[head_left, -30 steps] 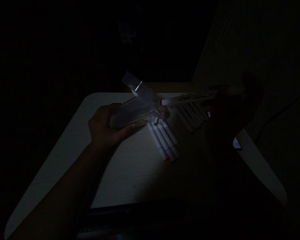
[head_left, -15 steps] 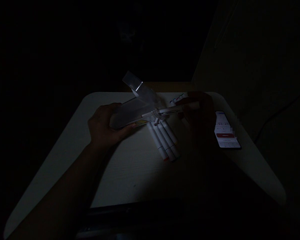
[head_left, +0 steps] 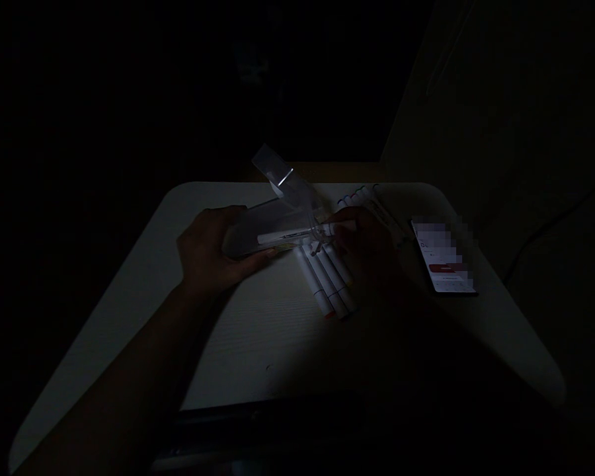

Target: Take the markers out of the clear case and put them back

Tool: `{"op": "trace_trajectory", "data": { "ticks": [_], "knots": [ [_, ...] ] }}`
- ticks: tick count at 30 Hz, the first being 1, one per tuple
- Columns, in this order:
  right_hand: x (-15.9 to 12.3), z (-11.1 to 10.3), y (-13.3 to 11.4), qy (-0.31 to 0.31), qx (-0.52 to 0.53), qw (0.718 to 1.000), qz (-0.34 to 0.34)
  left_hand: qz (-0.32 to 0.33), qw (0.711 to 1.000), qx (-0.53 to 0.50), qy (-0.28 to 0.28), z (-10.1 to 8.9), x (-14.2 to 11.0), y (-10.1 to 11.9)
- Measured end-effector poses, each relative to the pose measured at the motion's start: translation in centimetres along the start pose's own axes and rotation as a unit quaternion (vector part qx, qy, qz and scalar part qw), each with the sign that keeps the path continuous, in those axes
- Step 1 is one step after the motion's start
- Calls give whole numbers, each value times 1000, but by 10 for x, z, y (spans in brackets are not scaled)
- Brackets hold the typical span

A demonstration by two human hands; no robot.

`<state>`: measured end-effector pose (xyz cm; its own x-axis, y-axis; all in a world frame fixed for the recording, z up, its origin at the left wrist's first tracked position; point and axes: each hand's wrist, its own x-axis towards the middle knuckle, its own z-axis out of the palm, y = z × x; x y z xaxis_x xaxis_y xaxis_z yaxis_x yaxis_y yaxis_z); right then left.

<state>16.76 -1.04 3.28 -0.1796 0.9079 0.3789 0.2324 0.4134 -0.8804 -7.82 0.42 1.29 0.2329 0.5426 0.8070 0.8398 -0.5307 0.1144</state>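
My left hand (head_left: 205, 244) is wrapped round the closed end of a clear plastic case (head_left: 248, 221), which lies tilted on its side with its flap raised and its mouth facing right. A white marker (head_left: 287, 235) lies mostly inside the case. Its outer end is pinched in the fingers of my right hand (head_left: 361, 241), at the case's mouth. Below the mouth, several white markers (head_left: 324, 281) lie side by side on the table, one with a red end. The fingertips of my right hand are dim in shadow.
More white markers (head_left: 359, 196) lie in a row behind my right hand. A phone with a lit screen (head_left: 443, 264) rests on the right of the white table (head_left: 238, 350). A dark object (head_left: 258, 423) runs along the near edge. The room is very dark.
My right hand has moved left, sliding the marker deeper into the clear case. The case has shifted slightly right. More of the back markers and the phone now show.
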Motion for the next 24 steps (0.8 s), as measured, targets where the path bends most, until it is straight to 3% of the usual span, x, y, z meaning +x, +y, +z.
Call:
{"op": "trace_trajectory", "data": {
  "ticks": [14, 24],
  "knots": [
    [0, 3, 6, -73, -57, 995, -33, 11, 1000, 5, -12, -1, 1, 2],
    [-1, 1, 4, -165, -30, 985, 31, 10, 999, 19, -31, -2, 1, 2]
  ]
}}
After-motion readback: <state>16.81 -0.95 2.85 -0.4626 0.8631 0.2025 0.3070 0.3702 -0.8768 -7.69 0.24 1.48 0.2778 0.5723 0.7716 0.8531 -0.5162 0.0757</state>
